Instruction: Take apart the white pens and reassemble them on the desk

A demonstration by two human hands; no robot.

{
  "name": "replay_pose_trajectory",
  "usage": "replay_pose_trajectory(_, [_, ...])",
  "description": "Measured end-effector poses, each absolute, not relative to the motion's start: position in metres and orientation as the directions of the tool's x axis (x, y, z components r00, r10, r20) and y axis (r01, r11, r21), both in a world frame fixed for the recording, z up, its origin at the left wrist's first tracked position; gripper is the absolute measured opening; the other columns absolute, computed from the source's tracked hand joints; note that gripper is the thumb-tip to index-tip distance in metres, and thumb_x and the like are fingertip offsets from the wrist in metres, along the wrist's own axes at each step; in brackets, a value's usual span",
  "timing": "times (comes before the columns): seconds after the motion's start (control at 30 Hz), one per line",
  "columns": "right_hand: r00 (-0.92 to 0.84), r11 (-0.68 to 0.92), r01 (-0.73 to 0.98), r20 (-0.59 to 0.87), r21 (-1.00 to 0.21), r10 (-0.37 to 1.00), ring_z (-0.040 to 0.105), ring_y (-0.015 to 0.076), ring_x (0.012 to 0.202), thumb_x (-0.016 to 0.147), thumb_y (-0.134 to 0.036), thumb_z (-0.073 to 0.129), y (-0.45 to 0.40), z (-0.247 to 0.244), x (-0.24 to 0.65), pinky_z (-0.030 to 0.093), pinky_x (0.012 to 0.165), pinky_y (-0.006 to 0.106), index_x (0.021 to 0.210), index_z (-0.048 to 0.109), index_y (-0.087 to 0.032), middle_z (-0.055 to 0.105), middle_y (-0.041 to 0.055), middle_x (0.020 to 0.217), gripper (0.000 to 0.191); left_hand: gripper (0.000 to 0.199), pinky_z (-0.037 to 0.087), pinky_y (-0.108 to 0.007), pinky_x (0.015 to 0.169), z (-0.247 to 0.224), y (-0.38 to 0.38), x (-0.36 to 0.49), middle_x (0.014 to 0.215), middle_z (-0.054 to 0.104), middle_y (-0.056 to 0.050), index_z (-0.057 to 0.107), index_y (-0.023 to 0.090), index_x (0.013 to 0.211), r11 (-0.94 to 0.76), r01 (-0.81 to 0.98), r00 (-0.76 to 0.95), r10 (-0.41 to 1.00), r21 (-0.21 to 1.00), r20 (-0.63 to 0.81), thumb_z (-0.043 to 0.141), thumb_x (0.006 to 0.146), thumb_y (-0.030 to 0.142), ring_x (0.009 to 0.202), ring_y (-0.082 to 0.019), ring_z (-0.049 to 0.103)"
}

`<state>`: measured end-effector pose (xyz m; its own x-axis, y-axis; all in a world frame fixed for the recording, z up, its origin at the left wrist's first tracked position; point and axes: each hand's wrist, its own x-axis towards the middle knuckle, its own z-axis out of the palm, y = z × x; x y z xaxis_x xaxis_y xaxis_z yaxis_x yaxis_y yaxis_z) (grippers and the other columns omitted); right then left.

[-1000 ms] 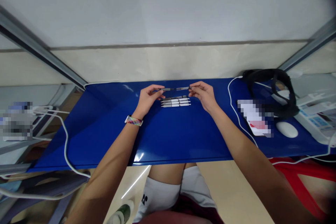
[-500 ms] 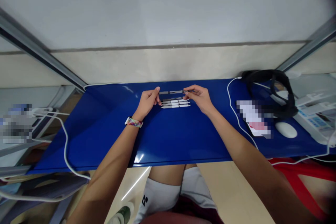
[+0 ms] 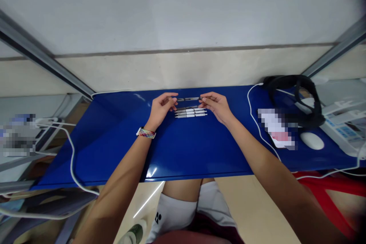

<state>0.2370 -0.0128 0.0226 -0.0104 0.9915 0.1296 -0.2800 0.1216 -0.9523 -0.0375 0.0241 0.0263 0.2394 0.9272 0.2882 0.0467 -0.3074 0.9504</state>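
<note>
A slim dark-and-clear pen (image 3: 191, 98) lies level between my hands above a short row of pens. Its left end meets the thumb and fingers of my left hand (image 3: 161, 111), which wears a multicoloured wristband (image 3: 146, 133). My right hand (image 3: 217, 107) pinches the other end between thumb and index finger. Just below, white-bodied pens (image 3: 190, 114) lie side by side on the blue tabletop (image 3: 183, 145), tips to the left. Fingers partly cover the upper pens in the row.
On the right lie a black headband-like device (image 3: 311, 101), a pixelated phone-like object (image 3: 276, 129), a white mouse (image 3: 312, 141) and a white cable (image 3: 253, 114). Another cable (image 3: 71, 156) crosses the left edge. A pale wall (image 3: 183, 68) stands behind the table.
My left index finger has lifted and straightened, and my left thumb has shifted down and right at the pen's end. The right hand stays almost where it was.
</note>
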Motion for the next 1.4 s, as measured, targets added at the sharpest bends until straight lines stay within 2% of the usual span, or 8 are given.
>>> replay_pose_trajectory(0.1, [-0.01,0.12,-0.292,0.128,-0.949,0.992,0.08,0.0203,0.077,0.075,-0.048,0.102,-0.013,0.023,0.236,0.069,0.084,0.042,0.099,0.085,-0.024,0.083,0.004,0.09,0.038,0.054,0.062,-0.025,0.067,0.025,0.027,-0.037,0.13,0.077,-0.01,0.076,0.026,0.135,-0.359,0.022,0.215,0.913,0.933,0.346,0.092,0.084,0.034,0.087,-0.017,0.079])
replay_pose_trajectory(0.17, [-0.006,0.118,-0.299,0.126,-0.947,0.992,0.08,0.0204,0.076,0.074,-0.048,0.102,-0.014,0.023,0.236,0.069,0.085,0.042,0.099,0.085,-0.023,0.083,0.0038,0.089,0.039,0.047,0.064,-0.028,0.071,0.023,0.028,-0.038,0.135,0.076,-0.012,0.076,0.026,0.133,-0.335,-0.014,0.215,0.919,0.942,0.33,0.088,0.09,0.042,0.094,-0.019,0.079])
replay_pose_trajectory(0.33, [-0.01,0.111,-0.294,0.119,-0.949,0.993,0.08,0.021,0.078,0.075,-0.05,0.102,-0.014,0.023,0.236,0.07,0.087,0.044,0.098,0.084,-0.023,0.083,0.004,0.09,0.04,0.043,0.061,-0.029,0.063,0.02,0.029,-0.038,0.083,0.074,-0.006,0.078,0.02,0.127,-0.239,-0.02,0.239,0.942,0.971,0.237,0.062,0.109,0.055,0.069,-0.016,0.072])
replay_pose_trajectory(0.5, [-0.019,0.113,-0.282,0.123,-0.953,0.992,0.081,0.0209,0.079,0.075,-0.05,0.102,-0.013,0.02,0.237,0.07,0.087,0.043,0.099,0.084,-0.023,0.083,0.0041,0.091,0.04,0.043,0.066,-0.034,0.088,0.017,0.029,-0.038,0.146,0.07,-0.011,0.074,0.025,0.129,-0.441,0.062,0.231,0.879,0.895,0.417,0.082,0.086,0.024,0.124,-0.026,0.074])
replay_pose_trajectory(0.7, [-0.02,0.103,-0.282,0.114,-0.954,0.993,0.08,0.0198,0.077,0.076,-0.048,0.101,-0.013,0.019,0.236,0.07,0.086,0.041,0.1,0.084,-0.023,0.083,0.004,0.09,0.039,0.03,0.062,-0.036,0.087,0.023,0.025,-0.036,0.094,0.08,-0.006,0.074,0.022,0.128,-0.364,0.14,0.219,0.918,0.921,0.33,0.068,0.102,0.034,0.093,-0.021,0.078])
replay_pose_trajectory(0.87, [-0.006,0.096,-0.275,0.102,-0.957,0.995,0.08,0.02,0.077,0.073,-0.05,0.102,-0.013,0.019,0.236,0.07,0.087,0.042,0.099,0.083,-0.022,0.083,0.0043,0.09,0.042,0.051,0.058,-0.043,0.107,0.023,0.026,-0.036,0.142,0.075,-0.012,0.071,0.026,0.135,-0.459,0.166,0.252,0.875,0.873,0.412,0.082,0.085,0.022,0.136,-0.029,0.07])
replay_pose_trajectory(1.07, [-0.02,0.102,-0.289,0.113,-0.952,0.993,0.08,0.0194,0.076,0.076,-0.048,0.101,-0.012,0.018,0.237,0.069,0.083,0.04,0.1,0.084,-0.022,0.084,0.0045,0.09,0.039,0.035,0.06,-0.038,0.095,0.024,0.023,-0.033,0.093,0.083,-0.006,0.079,0.021,0.123,-0.347,0.136,0.228,0.922,0.928,0.312,0.071,0.104,0.049,0.095,-0.022,0.08])
replay_pose_trajectory(1.4, [0.001,0.071,-0.295,0.074,-0.953,0.997,0.079,0.0197,0.076,0.071,-0.048,0.103,-0.014,0.023,0.236,0.069,0.086,0.042,0.097,0.084,-0.022,0.083,0.0045,0.089,0.042,0.026,0.061,-0.037,0.095,0.028,0.021,-0.033,0.111,0.086,-0.009,0.084,0.022,0.11,-0.381,0.144,0.207,0.914,0.913,0.348,0.084,0.094,0.042,0.103,-0.023,0.08])
